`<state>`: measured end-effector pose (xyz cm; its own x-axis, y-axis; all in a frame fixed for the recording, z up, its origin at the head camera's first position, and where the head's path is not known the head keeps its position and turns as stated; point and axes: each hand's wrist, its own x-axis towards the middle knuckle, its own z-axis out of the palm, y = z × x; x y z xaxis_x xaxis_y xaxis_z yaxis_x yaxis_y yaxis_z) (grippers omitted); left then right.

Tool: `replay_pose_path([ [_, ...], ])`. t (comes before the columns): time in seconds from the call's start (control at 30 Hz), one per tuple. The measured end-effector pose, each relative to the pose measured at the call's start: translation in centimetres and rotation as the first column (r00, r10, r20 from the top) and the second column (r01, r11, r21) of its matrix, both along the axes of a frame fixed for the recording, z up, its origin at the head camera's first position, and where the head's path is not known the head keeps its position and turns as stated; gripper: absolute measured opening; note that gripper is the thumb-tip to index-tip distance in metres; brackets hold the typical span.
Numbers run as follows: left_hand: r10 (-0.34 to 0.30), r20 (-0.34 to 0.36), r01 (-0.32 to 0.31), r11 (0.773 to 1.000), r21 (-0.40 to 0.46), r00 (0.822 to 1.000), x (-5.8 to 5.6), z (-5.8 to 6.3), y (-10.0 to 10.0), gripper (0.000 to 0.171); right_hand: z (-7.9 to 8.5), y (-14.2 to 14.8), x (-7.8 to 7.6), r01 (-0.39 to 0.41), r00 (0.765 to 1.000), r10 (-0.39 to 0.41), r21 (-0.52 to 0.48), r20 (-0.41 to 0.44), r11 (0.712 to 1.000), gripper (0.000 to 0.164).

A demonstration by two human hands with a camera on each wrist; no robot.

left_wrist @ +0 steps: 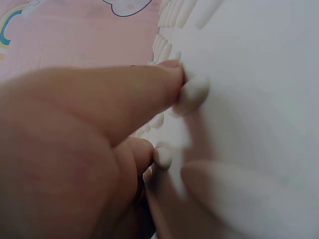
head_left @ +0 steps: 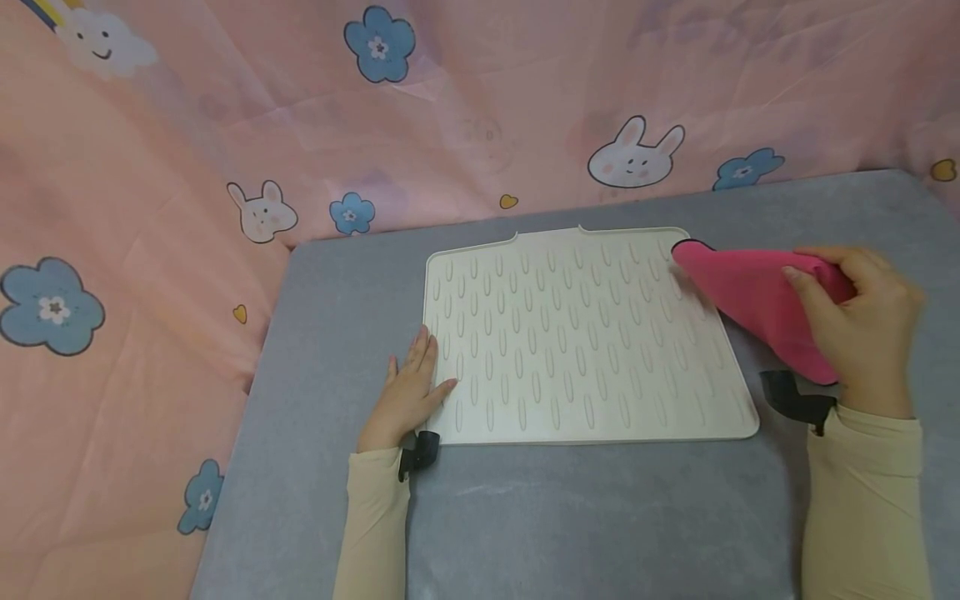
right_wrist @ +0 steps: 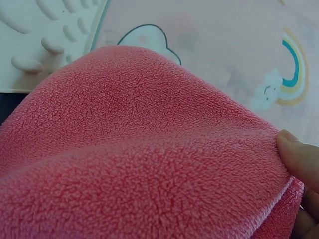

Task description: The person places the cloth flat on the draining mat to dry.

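A white mat point(head_left: 570, 350) with raised oval ridges lies flat on the grey table. My left hand point(head_left: 405, 392) rests on its left edge with the fingers stretched out; in the left wrist view the thumb point(left_wrist: 144, 89) touches the surface beside a ridge. On the right, my right hand point(head_left: 870, 325) pinches a pink fleecy cloth point(head_left: 750, 287) between thumb and fingers. The cloth hangs over the mat's right edge, its far tip near the upper right corner. In the right wrist view the cloth point(right_wrist: 139, 134) fills most of the frame and hides part of the mat.
Grey table surface point(head_left: 600, 517) extends around the mat. A pink curtain point(head_left: 450, 125) printed with rabbits, flowers and clouds hangs behind and to the left of the table. Black wrist mounts point(head_left: 798, 400) sit at both cuffs.
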<state>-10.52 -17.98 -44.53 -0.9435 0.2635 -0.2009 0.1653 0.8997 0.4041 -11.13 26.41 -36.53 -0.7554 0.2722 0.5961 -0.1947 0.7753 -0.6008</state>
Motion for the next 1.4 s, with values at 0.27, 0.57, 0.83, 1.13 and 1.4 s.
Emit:
replay_pose_path([
  [0.27,0.002,0.001,-0.002,1.000,-0.003,1.000,0.00,-0.01,0.05,0.074,-0.15,0.05,-0.02,-0.015,1.000,0.014,-0.031,-0.016,0.999,0.027],
  [0.57,0.003,0.004,-0.003,1.000,-0.010,1.000,-0.03,0.00,0.07,0.074,-0.15,0.07,0.04,-0.008,1.000,0.008,-0.030,-0.011,1.000,0.027],
  [0.83,0.009,0.011,-0.009,1.000,-0.009,1.000,-0.07,0.03,0.09,0.075,-0.14,0.05,0.06,0.005,1.000,-0.005,-0.025,-0.001,1.000,0.027],
  [1.13,0.013,0.006,-0.013,1.000,-0.008,1.000,-0.12,-0.06,0.09,0.075,0.13,-0.13,0.11,-0.022,1.000,0.022,0.001,-0.022,1.000,0.028],
  [1.4,0.015,0.007,-0.015,1.000,0.000,1.000,-0.10,-0.16,0.07,0.075,0.33,-0.72,0.23,-0.057,0.998,0.057,0.019,-0.025,0.998,0.025],
])
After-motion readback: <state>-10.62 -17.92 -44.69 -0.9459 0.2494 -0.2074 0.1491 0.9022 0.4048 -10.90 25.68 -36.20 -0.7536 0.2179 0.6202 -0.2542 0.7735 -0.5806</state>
